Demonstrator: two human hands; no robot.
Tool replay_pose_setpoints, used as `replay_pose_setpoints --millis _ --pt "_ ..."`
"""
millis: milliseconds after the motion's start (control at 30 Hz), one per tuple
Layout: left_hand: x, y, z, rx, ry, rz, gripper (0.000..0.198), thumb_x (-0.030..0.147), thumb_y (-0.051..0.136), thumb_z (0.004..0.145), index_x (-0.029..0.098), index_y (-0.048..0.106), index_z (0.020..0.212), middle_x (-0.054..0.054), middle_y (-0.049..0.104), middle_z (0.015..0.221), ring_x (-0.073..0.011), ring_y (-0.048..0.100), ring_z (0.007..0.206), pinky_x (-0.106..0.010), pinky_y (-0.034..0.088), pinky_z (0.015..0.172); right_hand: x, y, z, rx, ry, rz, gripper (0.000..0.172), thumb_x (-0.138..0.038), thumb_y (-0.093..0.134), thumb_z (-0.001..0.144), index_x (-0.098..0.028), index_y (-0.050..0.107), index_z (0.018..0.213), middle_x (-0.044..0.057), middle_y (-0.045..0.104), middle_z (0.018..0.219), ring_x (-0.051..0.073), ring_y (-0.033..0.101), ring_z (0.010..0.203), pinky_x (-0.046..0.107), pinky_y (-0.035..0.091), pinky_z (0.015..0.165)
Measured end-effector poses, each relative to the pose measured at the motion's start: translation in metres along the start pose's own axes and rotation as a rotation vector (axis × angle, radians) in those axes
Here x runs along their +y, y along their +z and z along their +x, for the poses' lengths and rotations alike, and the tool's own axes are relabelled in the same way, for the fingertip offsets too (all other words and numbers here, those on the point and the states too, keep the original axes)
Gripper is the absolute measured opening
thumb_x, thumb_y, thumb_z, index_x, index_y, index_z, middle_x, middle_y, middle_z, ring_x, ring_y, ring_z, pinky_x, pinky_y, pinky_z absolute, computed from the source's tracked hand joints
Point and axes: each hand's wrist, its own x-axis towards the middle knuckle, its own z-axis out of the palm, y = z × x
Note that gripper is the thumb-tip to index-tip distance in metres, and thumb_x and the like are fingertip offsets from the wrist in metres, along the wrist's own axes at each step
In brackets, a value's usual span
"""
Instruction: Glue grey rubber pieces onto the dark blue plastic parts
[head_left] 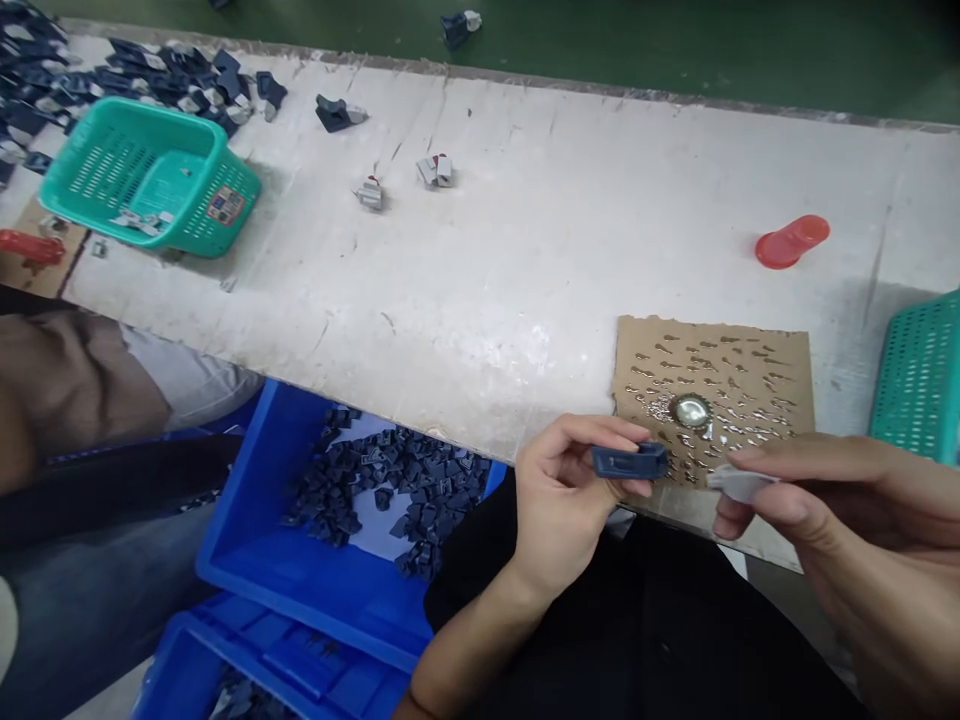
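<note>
My left hand (pixel 562 500) pinches a dark blue plastic part (pixel 628 462) at the table's front edge. To its right, my right hand (pixel 847 500) grips a small light grey plastic piece (pixel 742 484) between thumb and fingers. The two parts are apart, their ends facing each other across a short gap. Just behind them lies a cardboard sheet (pixel 645 340) dotted with glossy brown drops. On that sheet sits a bottle cap (pixel 691 411) with something shiny in it.
A red cup-like object (pixel 793 241) stands behind the cardboard. Green baskets (pixel 919 375) are at right and far left, near heaped dark parts (pixel 176 75). Small grey pieces (pixel 436 171) lie mid-table. Below, a blue bin (pixel 247 520) holds dark parts. Another person's sleeve (pixel 67 370) is at left.
</note>
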Motion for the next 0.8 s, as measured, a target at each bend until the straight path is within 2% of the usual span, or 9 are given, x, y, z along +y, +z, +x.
replay_pose_setpoints --millis 100,233,333,400,467,533,633,733,800 --pt "-0.001 0.006 -0.005 0.025 0.147 0.069 0.018 0.005 0.083 0.084 0.022 0.077 0.087 0.0 0.081 0.096 -0.01 0.077 0.074 -0.016 0.065 0.063 -0.003 0.006 -0.004 0.01 0.024 -0.044 0.028 -0.065 0.085 0.076 -0.04 0.081 0.087 0.0 0.074 0.07 0.025 0.07 0.064 0.039 0.059 0.064" --pt "-0.003 0.009 -0.008 0.019 0.317 0.173 0.031 -0.005 0.081 0.08 0.022 0.077 0.092 0.001 0.081 0.1 -0.0112 0.079 0.084 -0.015 0.066 0.064 -0.003 0.006 -0.004 0.002 0.039 -0.09 0.031 -0.068 0.085 0.075 -0.039 0.081 0.087 0.001 0.074 0.071 0.026 0.071 0.066 0.037 0.06 0.059" --pt "-0.006 0.004 -0.007 0.017 0.518 0.348 0.036 -0.005 0.084 0.077 0.023 0.078 0.099 0.0 0.082 0.103 -0.0148 0.08 0.092 -0.023 0.07 0.076 0.004 0.003 0.001 -0.061 0.013 -0.054 0.038 -0.068 0.086 0.072 -0.035 0.083 0.091 0.004 0.073 0.068 0.029 0.072 0.064 0.038 0.062 0.052" --pt "-0.005 -0.002 -0.006 -0.024 0.679 0.491 0.037 -0.004 0.083 0.079 0.022 0.077 0.104 -0.001 0.083 0.103 -0.0166 0.08 0.095 -0.028 0.071 0.084 0.011 0.004 0.005 -0.129 0.01 0.013 0.044 -0.068 0.089 0.068 -0.032 0.084 0.093 0.005 0.071 0.064 0.03 0.072 0.062 0.039 0.062 0.049" --pt "-0.002 -0.01 -0.004 -0.114 0.8 0.608 0.033 -0.001 0.08 0.084 0.02 0.077 0.109 -0.003 0.083 0.107 -0.0174 0.081 0.096 -0.027 0.071 0.083 0.018 0.007 0.009 -0.181 0.036 0.073 0.047 -0.069 0.09 0.065 -0.03 0.084 0.093 0.005 0.069 0.063 0.03 0.072 0.061 0.039 0.062 0.047" --pt "0.001 -0.018 -0.003 -0.204 0.836 0.721 0.029 0.003 0.078 0.087 0.019 0.076 0.112 -0.004 0.083 0.111 -0.0175 0.081 0.096 -0.025 0.071 0.081 0.023 0.011 0.012 -0.207 0.067 0.117 0.05 -0.07 0.09 0.065 -0.029 0.083 0.092 0.005 0.069 0.062 0.029 0.072 0.06 0.038 0.061 0.047" --pt "0.001 -0.025 0.002 -0.235 0.845 0.81 0.026 0.005 0.079 0.088 0.019 0.077 0.11 -0.003 0.084 0.111 -0.0171 0.081 0.095 -0.024 0.07 0.083 0.026 0.017 0.014 -0.234 0.103 0.193 0.053 -0.071 0.089 0.065 -0.026 0.082 0.091 0.004 0.068 0.062 0.026 0.07 0.057 0.036 0.06 0.047" --pt "-0.005 -0.022 0.009 -0.239 0.903 0.78 0.023 0.006 0.078 0.088 0.018 0.077 0.108 -0.004 0.083 0.109 -0.0171 0.081 0.092 -0.024 0.07 0.08 0.026 0.017 0.018 -0.268 0.134 0.284 0.052 -0.07 0.089 0.069 -0.024 0.08 0.091 0.003 0.067 0.062 0.023 0.068 0.053 0.035 0.06 0.048" --pt "-0.009 -0.017 0.013 -0.27 0.877 0.758 0.024 0.003 0.08 0.086 0.018 0.077 0.105 -0.004 0.083 0.107 -0.0169 0.081 0.091 -0.025 0.07 0.079 0.027 0.014 0.018 -0.329 0.156 0.355 0.044 -0.064 0.086 0.077 -0.023 0.079 0.09 0.001 0.066 0.06 0.02 0.065 0.05 0.033 0.06 0.05"
